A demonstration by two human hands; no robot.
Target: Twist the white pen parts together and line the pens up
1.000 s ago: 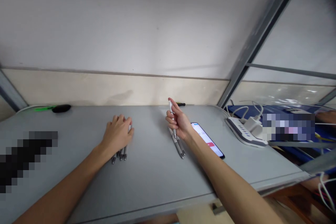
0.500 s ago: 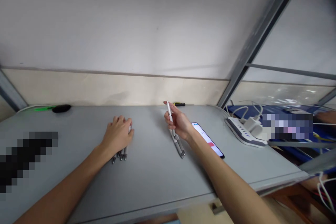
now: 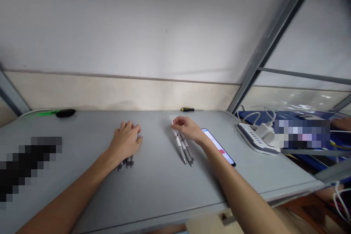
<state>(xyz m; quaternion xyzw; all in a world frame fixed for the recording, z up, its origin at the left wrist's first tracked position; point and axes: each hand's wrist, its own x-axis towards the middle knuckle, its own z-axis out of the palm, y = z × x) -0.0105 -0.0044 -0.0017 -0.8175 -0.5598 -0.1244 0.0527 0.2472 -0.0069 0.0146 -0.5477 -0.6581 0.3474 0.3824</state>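
My left hand (image 3: 125, 142) lies palm down on a small bundle of grey-and-white pens (image 3: 126, 161). Its fingers are together and curled over them, and only the pen tips stick out beneath the wrist. My right hand (image 3: 189, 130) is low over the grey table (image 3: 156, 182), fingertips pinched on the top end of a white pen (image 3: 178, 145). That pen lies slanted on the table beside two similar pens (image 3: 188, 152), tips towards me.
A phone (image 3: 221, 149) with a lit screen lies just right of my right forearm. A white power strip (image 3: 256, 138) with plugs and cables sits further right. A small screwdriver (image 3: 187, 109) and a black object (image 3: 65, 113) lie by the wall.
My right hand has come down from holding the white pen upright in the air and has laid it on the table beside the two others. My left hand has stayed put.
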